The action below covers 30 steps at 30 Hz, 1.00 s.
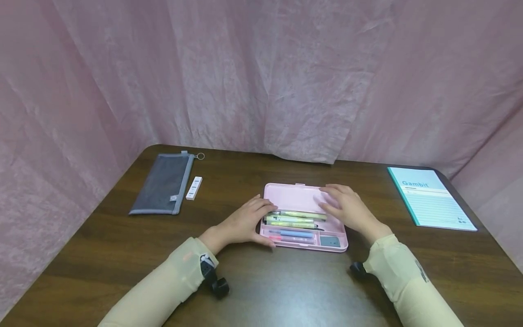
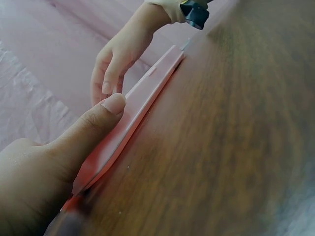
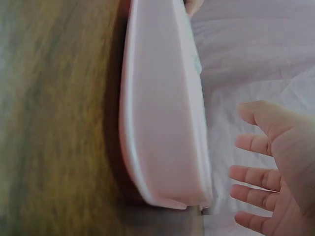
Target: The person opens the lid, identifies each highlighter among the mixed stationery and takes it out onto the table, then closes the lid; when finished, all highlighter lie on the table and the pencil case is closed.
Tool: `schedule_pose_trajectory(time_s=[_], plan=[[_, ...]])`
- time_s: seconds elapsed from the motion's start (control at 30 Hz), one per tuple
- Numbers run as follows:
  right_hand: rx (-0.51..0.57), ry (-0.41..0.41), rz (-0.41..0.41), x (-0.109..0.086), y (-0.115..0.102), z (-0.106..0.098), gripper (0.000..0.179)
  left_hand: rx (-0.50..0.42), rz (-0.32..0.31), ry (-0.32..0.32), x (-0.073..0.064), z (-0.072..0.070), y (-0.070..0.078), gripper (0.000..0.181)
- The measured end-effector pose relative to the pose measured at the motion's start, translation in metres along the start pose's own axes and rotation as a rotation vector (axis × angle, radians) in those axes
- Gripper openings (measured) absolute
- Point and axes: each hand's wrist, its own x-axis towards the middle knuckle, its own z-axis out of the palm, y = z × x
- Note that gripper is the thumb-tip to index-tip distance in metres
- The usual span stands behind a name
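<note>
A pink pencil case [image 1: 345, 245] lies uncovered in the middle of the table. Inside are several green-patterned pens [image 1: 290, 219], blue and pink pens [image 1: 291, 234] in the front compartment, and a grey-blue block [image 1: 329, 241] at the front right corner. My left hand [image 1: 245, 221] holds the case's left end, its thumb [image 2: 93, 123] along the front edge; its other fingers are partly hidden. Over the case's back right part hovers my right hand [image 1: 351, 209], fingers spread and holding nothing. The right wrist view shows those fingers [image 3: 256, 177] apart from the case wall [image 3: 160, 108].
A grey mesh zip pouch [image 1: 161, 184] with a ring lies at the back left, a small white block [image 1: 194, 188] beside it. At the back right is a notebook [image 1: 431, 197] marked Gambit. A pink curtain [image 1: 261, 81] hangs behind the brown table [image 1: 286, 286].
</note>
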Motion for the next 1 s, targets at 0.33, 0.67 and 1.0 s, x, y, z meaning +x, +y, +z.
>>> schedule_pose_trajectory(time_s=[0.33, 0.67, 1.0], plan=[[0.073, 0.021, 0.018, -0.017, -0.005, -0.014, 0.048, 0.028, 0.028, 0.024, 0.001, 0.001, 0.0, 0.095], [0.074, 0.038, -0.035, -0.029, -0.014, -0.019, 0.036, 0.023, -0.003, 0.015, -0.001, 0.0, -0.001, 0.095], [0.075, 0.035, -0.079, -0.04, -0.018, -0.015, 0.03, 0.007, -0.034, -0.009, -0.002, -0.001, 0.002, 0.096]])
